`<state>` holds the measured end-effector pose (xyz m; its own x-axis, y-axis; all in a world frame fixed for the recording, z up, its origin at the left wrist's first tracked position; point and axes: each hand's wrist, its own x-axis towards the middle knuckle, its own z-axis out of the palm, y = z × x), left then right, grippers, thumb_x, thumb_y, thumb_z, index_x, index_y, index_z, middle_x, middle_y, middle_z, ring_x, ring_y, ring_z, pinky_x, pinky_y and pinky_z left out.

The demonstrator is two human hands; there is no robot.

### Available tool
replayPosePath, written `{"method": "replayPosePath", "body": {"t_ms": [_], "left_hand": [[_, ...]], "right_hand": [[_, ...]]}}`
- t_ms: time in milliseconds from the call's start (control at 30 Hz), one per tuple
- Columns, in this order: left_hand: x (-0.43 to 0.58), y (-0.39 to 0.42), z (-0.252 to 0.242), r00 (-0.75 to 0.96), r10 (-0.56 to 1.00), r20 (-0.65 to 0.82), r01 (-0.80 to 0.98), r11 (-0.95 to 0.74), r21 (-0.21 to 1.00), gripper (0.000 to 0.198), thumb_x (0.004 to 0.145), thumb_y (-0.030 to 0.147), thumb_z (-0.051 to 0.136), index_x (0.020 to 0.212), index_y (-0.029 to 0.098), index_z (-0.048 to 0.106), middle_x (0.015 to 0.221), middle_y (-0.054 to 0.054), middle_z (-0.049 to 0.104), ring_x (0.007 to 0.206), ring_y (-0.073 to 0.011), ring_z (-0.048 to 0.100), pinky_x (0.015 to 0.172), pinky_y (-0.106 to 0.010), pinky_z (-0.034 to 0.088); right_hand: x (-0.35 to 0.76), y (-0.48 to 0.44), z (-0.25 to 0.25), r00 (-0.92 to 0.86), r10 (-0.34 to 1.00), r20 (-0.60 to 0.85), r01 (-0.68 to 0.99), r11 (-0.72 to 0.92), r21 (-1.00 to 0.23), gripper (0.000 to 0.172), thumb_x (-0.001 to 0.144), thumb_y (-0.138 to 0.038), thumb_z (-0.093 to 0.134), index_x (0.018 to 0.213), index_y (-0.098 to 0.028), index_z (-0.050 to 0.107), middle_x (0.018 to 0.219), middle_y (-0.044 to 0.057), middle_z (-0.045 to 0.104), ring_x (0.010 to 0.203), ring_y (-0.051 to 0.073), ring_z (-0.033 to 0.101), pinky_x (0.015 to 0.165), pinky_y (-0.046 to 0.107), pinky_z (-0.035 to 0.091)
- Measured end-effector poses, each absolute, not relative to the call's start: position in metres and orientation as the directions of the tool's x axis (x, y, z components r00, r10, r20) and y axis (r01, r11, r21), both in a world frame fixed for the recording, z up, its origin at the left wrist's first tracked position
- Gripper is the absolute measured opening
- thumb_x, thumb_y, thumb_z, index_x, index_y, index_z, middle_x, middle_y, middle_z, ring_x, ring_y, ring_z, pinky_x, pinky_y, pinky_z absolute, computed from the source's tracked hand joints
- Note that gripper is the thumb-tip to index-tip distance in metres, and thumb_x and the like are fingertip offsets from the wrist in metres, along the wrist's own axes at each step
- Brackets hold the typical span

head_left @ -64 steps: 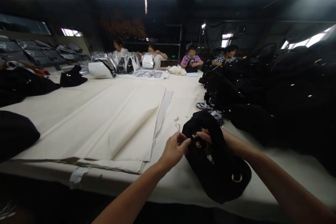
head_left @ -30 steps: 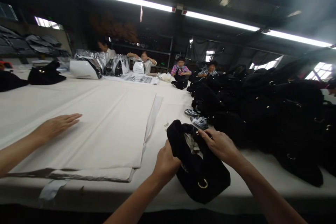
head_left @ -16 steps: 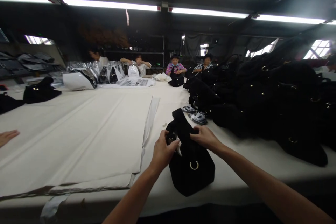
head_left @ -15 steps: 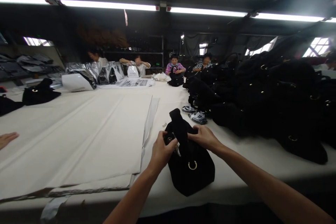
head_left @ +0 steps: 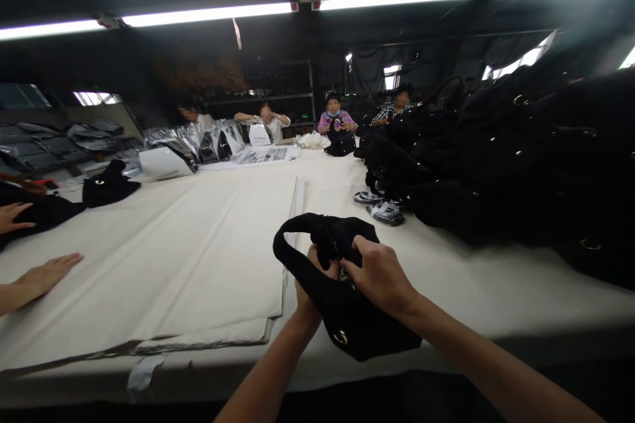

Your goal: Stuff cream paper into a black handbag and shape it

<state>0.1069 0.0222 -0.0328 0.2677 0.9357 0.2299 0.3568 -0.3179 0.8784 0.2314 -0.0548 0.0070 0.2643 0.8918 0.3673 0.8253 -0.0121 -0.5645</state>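
We reach both forearms in from the near edge, and they converge over the front of the long table (head_left: pixel 496 284). Our right hand (head_left: pixel 380 274) comes in from the lower right, palm down, its fingers curled over the top of the black bag (head_left: pixel 347 317) and closed on the dark fabric there. Our left hand (head_left: pixel 310 291) comes up from below, mostly hidden behind the bag; we see its wrist and a few fingertips gripping the same bunched fabric just left of the right hand, so the two hands sit close together, both clamped on the bag. The bag itself rests near the table's front edge, its body sagging below and between our hands, a small gold ring (head_left: pixel 340 337) showing on its lower face. Its black strap (head_left: pixel 297 238) loops up and out to the left of our hands. Just left of the bag lies a stack of cream sheets (head_left: pixel 208 258), flat on the table. To the right, well apart from our hands, rises a large heap of black bags (head_left: pixel 526 165). At the far left edge a co-worker's hand (head_left: pixel 47 271) lies flat on the cloth, with another hand (head_left: pixel 12 215) above it on dark material. Several seated people (head_left: pixel 335 115) work at the far end of the table.
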Motion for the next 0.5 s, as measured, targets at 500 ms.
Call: {"method": "replayPosePath", "body": {"t_ms": [500], "left_hand": [[0.091, 0.015, -0.018, 0.595, 0.774, 0.217, 0.151, -0.373, 0.915, 0.032, 0.083, 0.044, 0.067, 0.096, 0.016, 0.057, 0.093, -0.007, 0.068, 0.087, -0.024, 0.066, 0.072, -0.032, 0.051]], "right_hand": [[0.241, -0.087, -0.002, 0.388, 0.849, 0.358, 0.59, 0.069, -0.805, 0.021, 0.086, -0.026, 0.065, 0.074, -0.022, 0.049, 0.063, -0.004, 0.052, 0.058, 0.015, 0.049, 0.059, 0.031, 0.035]]}}
